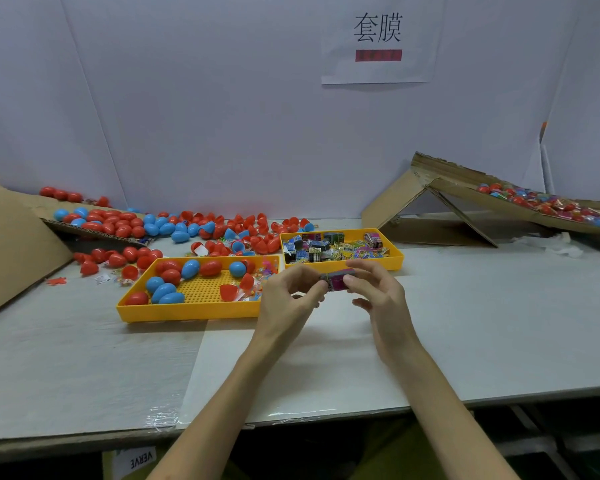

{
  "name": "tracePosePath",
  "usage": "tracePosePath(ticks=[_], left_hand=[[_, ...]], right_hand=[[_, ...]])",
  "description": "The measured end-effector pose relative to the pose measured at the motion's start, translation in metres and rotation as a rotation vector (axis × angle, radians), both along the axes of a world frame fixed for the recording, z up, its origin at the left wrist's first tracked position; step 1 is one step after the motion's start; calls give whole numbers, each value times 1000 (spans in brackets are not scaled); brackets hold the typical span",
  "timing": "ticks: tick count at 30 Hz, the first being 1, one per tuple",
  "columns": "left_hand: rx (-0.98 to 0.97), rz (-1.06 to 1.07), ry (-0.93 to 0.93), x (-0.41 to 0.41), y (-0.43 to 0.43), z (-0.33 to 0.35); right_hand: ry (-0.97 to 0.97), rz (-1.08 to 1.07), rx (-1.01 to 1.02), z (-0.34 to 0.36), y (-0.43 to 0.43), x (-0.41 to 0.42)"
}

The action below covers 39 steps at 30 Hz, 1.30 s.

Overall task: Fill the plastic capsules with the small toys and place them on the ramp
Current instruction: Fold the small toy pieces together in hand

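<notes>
The person is holding a small pink toy box [338, 280] in the air over the table [482, 323], just in front of the two yellow trays. Its long axis is lying roughly level, running left to right, with the right end tipped slightly up. The left hand [288, 299] is pinching the left end between thumb and fingertips; the right hand [378, 292] is pinching the right end, its other fingers loosely curled. Red and blue capsules [190, 268] are sitting in the near tray [187, 311], boxed toys in the far tray [397, 261]. The cardboard ramp [465, 188] is standing well apart to the right.
</notes>
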<state>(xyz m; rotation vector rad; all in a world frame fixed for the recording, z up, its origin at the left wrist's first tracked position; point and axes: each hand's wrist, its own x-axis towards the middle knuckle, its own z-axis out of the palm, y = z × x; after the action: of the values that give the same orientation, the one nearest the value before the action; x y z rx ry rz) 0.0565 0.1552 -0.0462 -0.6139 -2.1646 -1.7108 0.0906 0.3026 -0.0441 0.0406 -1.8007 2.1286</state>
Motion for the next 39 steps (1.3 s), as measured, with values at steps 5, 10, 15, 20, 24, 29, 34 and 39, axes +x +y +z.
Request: tracePosePath(ticks=[5,10,15,20,24,29,34,39], left_hand=[[-32,-103,46,4,-1,1],[-20,-129,35,3,0,1],[-13,-102,14,1,-1,0],[12,-94,-25,-2,0,-2],[32,-116,-61,-2,1,-1],[31,-112,-74,-2,1,-1],[90,-173,-113,0,-1,2],[143,-212,-174,1,-3,5]], right_hand=[[103,-2,217,-3,-4,1],[117,3,176,-3,-3,2],[98,12,150,-4,-4,0],[59,26,70,-1,-5,2],[55,15,68,1,-4,3],[50,3,84,0,-3,3],[44,104,112,0,-3,4],[70,90,69,2,-6,6]])
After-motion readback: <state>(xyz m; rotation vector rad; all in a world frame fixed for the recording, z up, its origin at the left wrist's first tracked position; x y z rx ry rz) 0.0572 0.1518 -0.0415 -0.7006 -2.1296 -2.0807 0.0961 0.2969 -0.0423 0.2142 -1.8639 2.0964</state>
